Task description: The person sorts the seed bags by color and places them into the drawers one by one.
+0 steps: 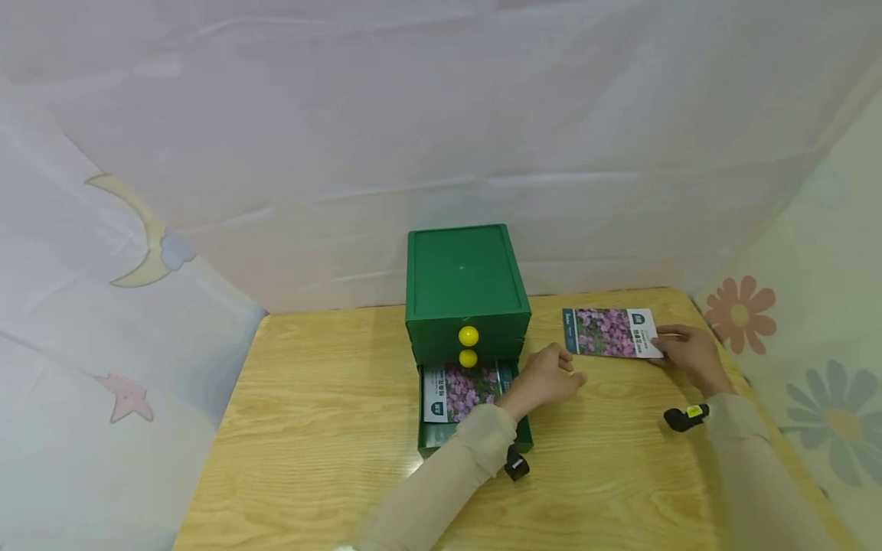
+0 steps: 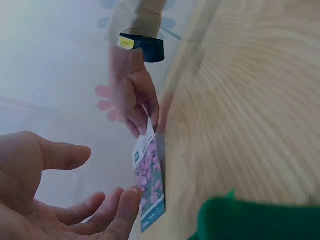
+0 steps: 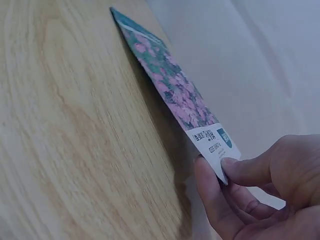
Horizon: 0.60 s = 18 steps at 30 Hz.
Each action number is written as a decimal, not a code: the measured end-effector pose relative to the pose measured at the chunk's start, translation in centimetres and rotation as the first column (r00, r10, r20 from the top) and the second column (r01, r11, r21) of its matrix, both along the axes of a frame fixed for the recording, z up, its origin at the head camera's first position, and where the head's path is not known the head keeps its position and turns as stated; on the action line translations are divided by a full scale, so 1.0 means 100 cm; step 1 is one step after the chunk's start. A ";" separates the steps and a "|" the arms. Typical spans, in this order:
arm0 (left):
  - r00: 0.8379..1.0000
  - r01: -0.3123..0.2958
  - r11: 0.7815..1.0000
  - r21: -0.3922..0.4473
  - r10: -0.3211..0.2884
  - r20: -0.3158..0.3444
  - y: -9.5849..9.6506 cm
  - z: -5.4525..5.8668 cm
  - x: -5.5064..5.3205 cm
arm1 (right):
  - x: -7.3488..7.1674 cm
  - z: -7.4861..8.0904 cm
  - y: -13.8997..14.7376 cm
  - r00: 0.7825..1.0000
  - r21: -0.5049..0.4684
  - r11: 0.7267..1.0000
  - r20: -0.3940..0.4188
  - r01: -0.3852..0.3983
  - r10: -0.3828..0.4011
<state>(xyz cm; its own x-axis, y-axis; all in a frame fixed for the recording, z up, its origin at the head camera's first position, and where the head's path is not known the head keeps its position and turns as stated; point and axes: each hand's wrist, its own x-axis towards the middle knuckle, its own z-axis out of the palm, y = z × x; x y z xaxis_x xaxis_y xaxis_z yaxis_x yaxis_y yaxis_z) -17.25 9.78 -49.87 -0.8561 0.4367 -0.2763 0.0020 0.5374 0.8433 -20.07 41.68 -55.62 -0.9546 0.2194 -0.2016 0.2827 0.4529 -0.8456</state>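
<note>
A seed packet (image 1: 605, 334) with a pink flower picture is pinched at its white end between the thumb and fingers of my right hand (image 1: 689, 355). In the right wrist view the packet (image 3: 172, 90) slants just above the table. My left hand (image 1: 547, 376) hovers over the right side of the pulled-out drawer, its fingers loosely bent and holding nothing. The left wrist view shows its thumb and fingers apart (image 2: 65, 155), near the packet's far end. Inside the green drawer (image 1: 436, 438) lies a second flower seed packet (image 1: 463, 394), partly covered by my left wrist.
A green drawer cabinet (image 1: 465, 275) with two round yellow knobs (image 1: 468, 335) stands at the back of the wooden table (image 1: 310, 413). Behind the table hangs a pale cloth (image 1: 441, 153); patterned cloth flanks both sides.
</note>
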 end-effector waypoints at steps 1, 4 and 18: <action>1.000 -0.013 1.000 0.021 0.012 0.011 0.002 -0.003 -0.002 | 0.001 0.000 0.001 1.000 -0.019 1.000 -0.001 -0.005 0.005; 0.996 -0.064 0.995 0.082 0.059 0.063 0.008 -0.013 -0.007 | 0.007 0.001 0.004 1.000 -0.061 0.998 0.001 -0.013 0.014; 0.928 -0.277 0.944 0.177 0.214 0.306 0.018 -0.038 -0.016 | 0.042 0.002 -0.004 0.999 -0.002 1.000 0.024 0.028 -0.028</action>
